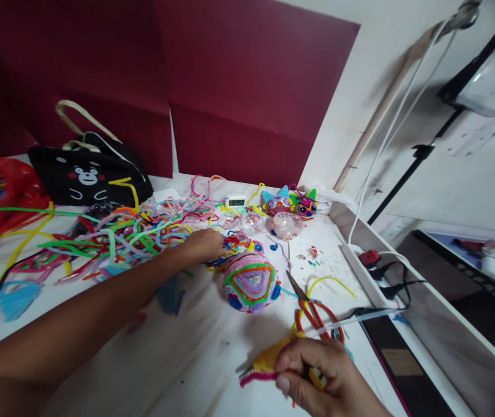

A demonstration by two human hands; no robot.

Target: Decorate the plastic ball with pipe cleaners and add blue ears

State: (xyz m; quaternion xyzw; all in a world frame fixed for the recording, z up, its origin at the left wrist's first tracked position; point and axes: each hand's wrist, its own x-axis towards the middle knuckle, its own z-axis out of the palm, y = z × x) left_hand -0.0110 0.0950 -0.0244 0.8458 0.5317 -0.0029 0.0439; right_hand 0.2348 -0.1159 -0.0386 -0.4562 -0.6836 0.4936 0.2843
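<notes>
My left hand [204, 244] reaches over the pile of coloured pipe cleaners [129, 231], its fingers bent down at small colourful pieces; what they grip, if anything, is hidden. My right hand [316, 376] is closed around a yellow-handled tool [268, 354], with a magenta pipe cleaner [258, 377] pinched beside its metal tip. Between the hands sits a ball [251, 281] covered in pink, orange, green and purple coils, with blue round pieces at its sides. Orange-handled scissors [314, 313] lie open to the right of the ball.
Clear round containers [287, 225], a small digital clock [235, 201] and two decorated figures [303, 204] stand at the back. A black bag [91, 174] and red plastic bag [21, 194] are at left. A power strip [369, 275] and dark phone-like slab [403, 362] lie right.
</notes>
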